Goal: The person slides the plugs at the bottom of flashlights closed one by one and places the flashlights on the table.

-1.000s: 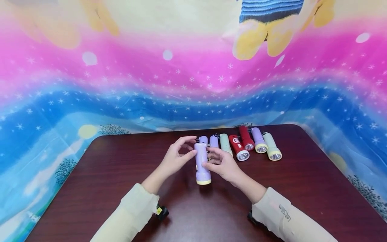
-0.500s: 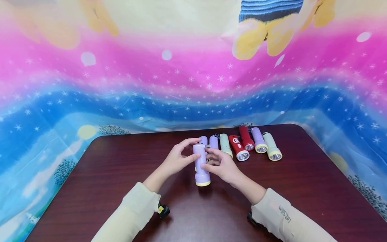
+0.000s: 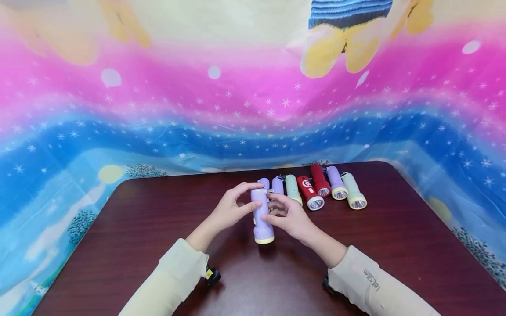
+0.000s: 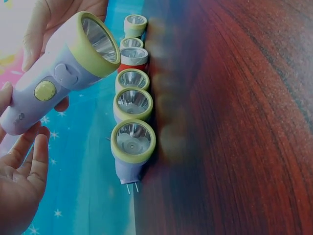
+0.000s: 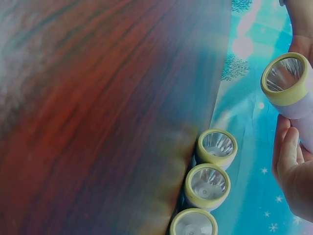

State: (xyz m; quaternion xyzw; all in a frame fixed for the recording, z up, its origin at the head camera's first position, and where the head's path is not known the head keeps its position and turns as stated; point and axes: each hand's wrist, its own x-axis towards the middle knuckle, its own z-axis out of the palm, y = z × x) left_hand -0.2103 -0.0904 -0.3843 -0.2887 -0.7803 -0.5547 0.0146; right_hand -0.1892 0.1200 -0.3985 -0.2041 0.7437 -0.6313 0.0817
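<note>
A lavender flashlight (image 3: 262,226) with a yellow rim is held up between both hands, lens end down toward the person and metal plug prongs showing at its tail. My left hand (image 3: 228,210) pinches the tail end, thumb on the body. My right hand (image 3: 295,218) grips the side of the barrel, its thumb on the face turned to the head camera. In the left wrist view, the flashlight's yellow button (image 4: 45,91) and a lavender slider show on its underside. Part of the lens end (image 5: 286,81) shows in the right wrist view.
Behind the hands, a row of flashlights lies on the dark wood table (image 3: 158,245): lavender (image 3: 278,185), pale green (image 3: 291,188), red (image 3: 310,192) and others to the right, several with lenses facing the person. A printed cloth (image 3: 197,140) hangs behind the table.
The held flashlight has shifted slightly left and toward the person, and its tail prongs show more clearly. Both hands keep hold of it. The row behind is unchanged.
</note>
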